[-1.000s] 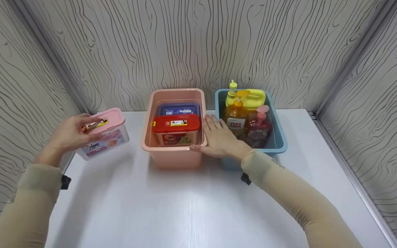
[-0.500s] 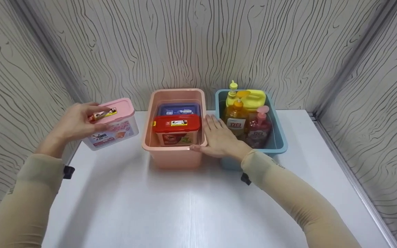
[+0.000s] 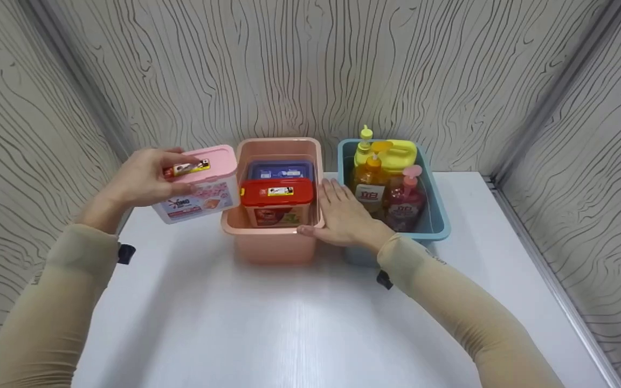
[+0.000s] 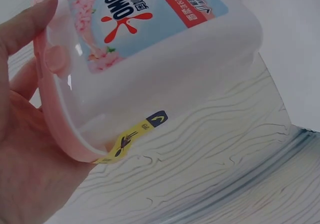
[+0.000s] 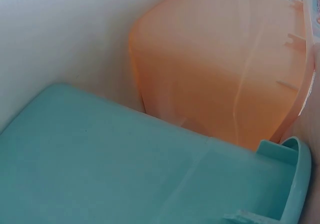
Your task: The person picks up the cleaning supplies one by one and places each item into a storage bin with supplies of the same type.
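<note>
In the head view my left hand (image 3: pixel 140 180) grips a white OMO laundry-capsule tub (image 3: pixel 223 195) by its pink lid. The tub is tilted in the air, its right end at the left rim of the pink bin (image 3: pixel 275 249). The left wrist view shows the thumb on one side of the lid of the tub (image 4: pixel 200 59). My right hand (image 3: pixel 345 216) lies with straight fingers along the pink bin's right rim, thumb at its front corner. Inside that bin are a red-lidded tub (image 3: pixel 278 199) and, behind it, a blue-lidded tub (image 3: pixel 275 170).
A blue bin (image 3: pixel 435 233) stands right of the pink one, holding an orange pump bottle (image 3: pixel 370 188), a red pump bottle (image 3: pixel 405 207) and yellow bottles (image 3: pixel 399 156). Patterned walls enclose the white table (image 3: pixel 267 323) at the back and sides.
My left hand has carried the pink-lidded tub to the right and higher, from the table's left side to the pink bin's left rim. My right hand has stayed in place.
</note>
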Demonstrator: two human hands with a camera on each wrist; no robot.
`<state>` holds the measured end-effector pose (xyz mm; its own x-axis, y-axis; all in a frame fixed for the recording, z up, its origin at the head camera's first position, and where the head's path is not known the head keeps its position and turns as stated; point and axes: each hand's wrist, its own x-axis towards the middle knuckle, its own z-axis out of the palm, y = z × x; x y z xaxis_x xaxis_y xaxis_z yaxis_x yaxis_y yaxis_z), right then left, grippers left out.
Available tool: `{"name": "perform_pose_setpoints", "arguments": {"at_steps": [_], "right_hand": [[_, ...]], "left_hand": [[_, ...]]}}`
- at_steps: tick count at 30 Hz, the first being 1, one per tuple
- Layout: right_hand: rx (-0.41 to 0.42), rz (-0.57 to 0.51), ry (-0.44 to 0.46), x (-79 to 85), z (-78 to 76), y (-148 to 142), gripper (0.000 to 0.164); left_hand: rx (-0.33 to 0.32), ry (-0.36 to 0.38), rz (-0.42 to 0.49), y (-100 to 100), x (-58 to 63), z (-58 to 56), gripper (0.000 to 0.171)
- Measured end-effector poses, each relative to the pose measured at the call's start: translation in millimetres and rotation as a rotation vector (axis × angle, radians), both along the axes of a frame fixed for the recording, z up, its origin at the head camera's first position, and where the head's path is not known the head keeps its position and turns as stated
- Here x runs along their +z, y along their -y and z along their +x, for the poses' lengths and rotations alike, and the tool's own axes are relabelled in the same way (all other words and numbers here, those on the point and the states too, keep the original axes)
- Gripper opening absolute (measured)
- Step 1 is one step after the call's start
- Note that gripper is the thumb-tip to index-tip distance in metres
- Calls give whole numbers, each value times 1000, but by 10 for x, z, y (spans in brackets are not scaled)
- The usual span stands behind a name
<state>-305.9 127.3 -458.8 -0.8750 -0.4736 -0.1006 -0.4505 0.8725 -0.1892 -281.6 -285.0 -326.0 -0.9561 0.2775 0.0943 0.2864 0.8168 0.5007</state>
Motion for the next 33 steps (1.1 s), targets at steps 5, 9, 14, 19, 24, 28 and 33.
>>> {"name": "perform_pose_setpoints", "arguments": {"at_steps": [5,9,14,19,24,28,33], "right_hand": [[-10,1,8,-5,-6,2,131],[-13,-1,10,-13,-7,7,131],[-7,0,4,-10,-3,14,130],[-11,6,12,5,-3,11,129],[-14,-5,18,3,-4,7,128],[-12,-13,14,-7,-7,3,127],[2,-16,8,-15,-13,-14,128]], "left_hand": [[-32,-8,8,-169,43,-52,59],[-65,-15,2,-291,58,-104,59],[-97,-23,6,-405,65,-150,58],[-146,-60,-3,-510,48,-203,55],[-180,-56,2,-627,17,-236,52],[-208,-58,11,-726,-10,-270,52],[-249,-64,15,-832,-51,-303,51]]}}
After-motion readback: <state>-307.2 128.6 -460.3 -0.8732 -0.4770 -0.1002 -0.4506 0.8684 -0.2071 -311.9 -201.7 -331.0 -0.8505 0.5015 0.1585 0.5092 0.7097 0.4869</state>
